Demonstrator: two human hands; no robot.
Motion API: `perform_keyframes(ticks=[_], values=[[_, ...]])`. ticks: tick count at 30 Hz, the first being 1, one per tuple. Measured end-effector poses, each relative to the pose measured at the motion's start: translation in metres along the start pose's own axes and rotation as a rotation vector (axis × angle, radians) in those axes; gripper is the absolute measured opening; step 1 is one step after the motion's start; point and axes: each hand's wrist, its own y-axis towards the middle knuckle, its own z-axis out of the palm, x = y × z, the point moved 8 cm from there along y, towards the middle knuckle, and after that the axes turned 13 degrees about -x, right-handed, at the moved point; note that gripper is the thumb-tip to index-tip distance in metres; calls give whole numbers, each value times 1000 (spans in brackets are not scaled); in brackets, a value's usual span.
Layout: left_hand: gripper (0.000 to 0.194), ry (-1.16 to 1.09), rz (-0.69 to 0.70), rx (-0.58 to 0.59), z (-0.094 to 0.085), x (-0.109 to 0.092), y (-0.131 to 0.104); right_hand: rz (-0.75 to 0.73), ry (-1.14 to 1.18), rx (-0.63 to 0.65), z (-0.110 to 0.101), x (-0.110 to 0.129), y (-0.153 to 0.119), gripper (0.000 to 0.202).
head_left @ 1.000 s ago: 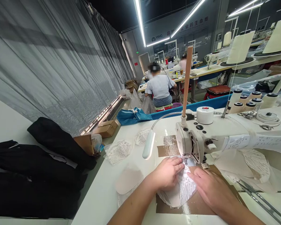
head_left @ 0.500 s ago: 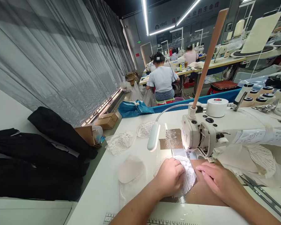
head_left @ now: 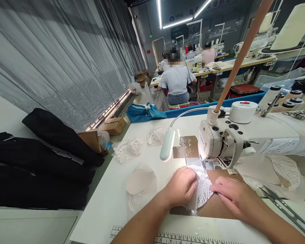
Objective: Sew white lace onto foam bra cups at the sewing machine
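A white lace piece (head_left: pixel 203 192) lies under the needle area of the sewing machine (head_left: pixel 210 144), lit by a small lamp (head_left: pixel 167 145). My left hand (head_left: pixel 182 185) is closed on the lace's left side, its fingers curled over the fabric. At the right edge of the lace, the fingertips of my right hand (head_left: pixel 230 195) are pressed together on the border. Beneath both hands, a brown plate (head_left: pixel 216 207) is set into the white table. What lies under my left palm is hidden.
More lace pieces (head_left: pixel 130 149) and a beige cup-shaped piece (head_left: pixel 140 181) lie to the left. Scissors (head_left: pixel 286 206) and sheer fabric (head_left: pixel 271 171) are at the right. A printed ruler (head_left: pixel 193 238) runs along the front edge. Another person (head_left: pixel 177 83) sits ahead.
My right hand has moved left onto the edge of the lace, where it was apart from it before. My left hand keeps its hold. The camera view has shifted slightly.
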Motion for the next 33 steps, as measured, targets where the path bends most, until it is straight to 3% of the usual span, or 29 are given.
perform_keyframes(ticks=[4, 11, 26, 30, 33], values=[[7, 76, 85, 57, 3, -7, -3, -34, -24, 61, 3, 3, -12, 27], [25, 261, 323, 143, 18, -23, -13, -34, -45, 34, 11, 1, -24, 40], [33, 351, 337, 184, 22, -26, -16, -43, 25, 12, 3, 0, -19, 32], [34, 343, 328, 174, 23, -26, -16, 25, 116, -73, 0, -7, -17, 34], [33, 314, 334, 148, 20, -27, -13, -4, 42, -95, 5, -8, -18, 38]])
